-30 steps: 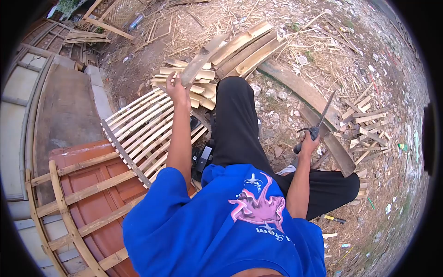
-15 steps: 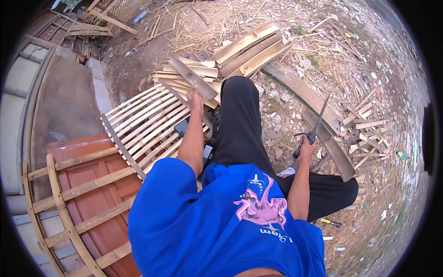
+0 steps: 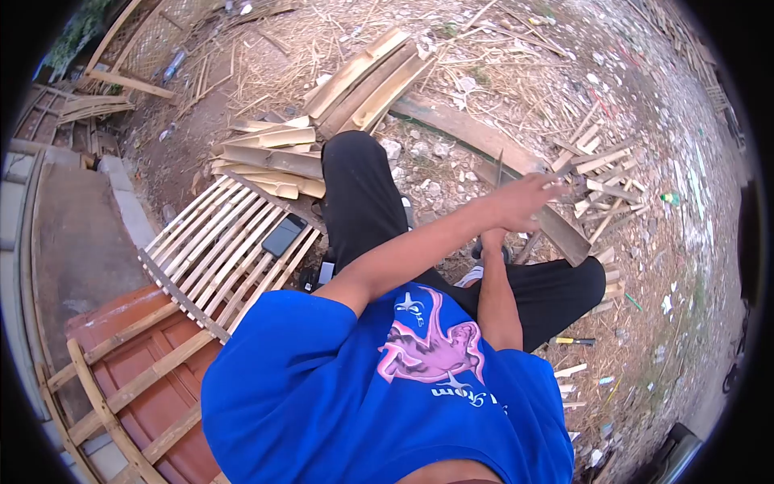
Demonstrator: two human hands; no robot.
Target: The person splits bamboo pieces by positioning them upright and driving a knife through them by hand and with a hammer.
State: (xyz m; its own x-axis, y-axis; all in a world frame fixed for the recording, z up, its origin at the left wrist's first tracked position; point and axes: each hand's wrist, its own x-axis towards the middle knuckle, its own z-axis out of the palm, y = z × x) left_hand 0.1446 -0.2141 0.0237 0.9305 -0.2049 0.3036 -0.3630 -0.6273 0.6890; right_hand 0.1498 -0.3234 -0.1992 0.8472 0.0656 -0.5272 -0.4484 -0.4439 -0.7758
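Note:
My left hand (image 3: 528, 202) reaches across my body to the right, fingers apart and nothing visible in it. It passes above my right hand (image 3: 493, 239), which is closed around the dark handle of a long knife (image 3: 500, 168). The blade points up past my left forearm, which hides part of it. Just beyond my left hand is a heap of short split pieces (image 3: 601, 165). A curved bamboo board (image 3: 562, 234) lies below my left hand.
Split bamboo lengths (image 3: 270, 155) are stacked beyond a slatted panel (image 3: 218, 242) bearing a phone (image 3: 284, 235). A bamboo frame (image 3: 157, 379) rests over a red door (image 3: 121, 323). Further right are a yellow-handled tool (image 3: 574, 341) and scattered debris.
My left hand has let go of the split bamboo piece, now on the stack, and swung right across my body. The view has shifted, and the phone on the slats is fully uncovered.

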